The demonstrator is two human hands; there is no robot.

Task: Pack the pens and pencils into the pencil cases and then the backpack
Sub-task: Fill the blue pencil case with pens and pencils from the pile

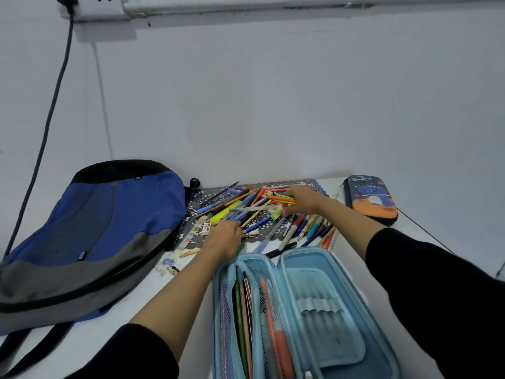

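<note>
A person's view looks down at a white bench set against a pale wall. In the middle, near the wall, a loose pile of pens and pencils lies on a dark lacy mat. The right hand reaches over the far side of the pile, its fingers curled round a small bundle of orange markers that point to the left. The left hand rests at the near edge of the pile with its fingers bent down among some blue pens; whether it grips any of them I cannot tell, as the fingertips are blurred. Both forearms are bare, with black sleeves pushed up. Nearest the viewer, a light blue pencil case lies wide open; its left half, behind a mesh pocket, already holds several pencils and an orange pen, and its right half has a flap with elastic loops. A second pencil case, dark with a cartoon print, sits zipped at the far right, well apart from the pile. A blue and grey backpack lies flat on the left, just beside the mat. A dark cable hangs down the wall from a socket.
</note>
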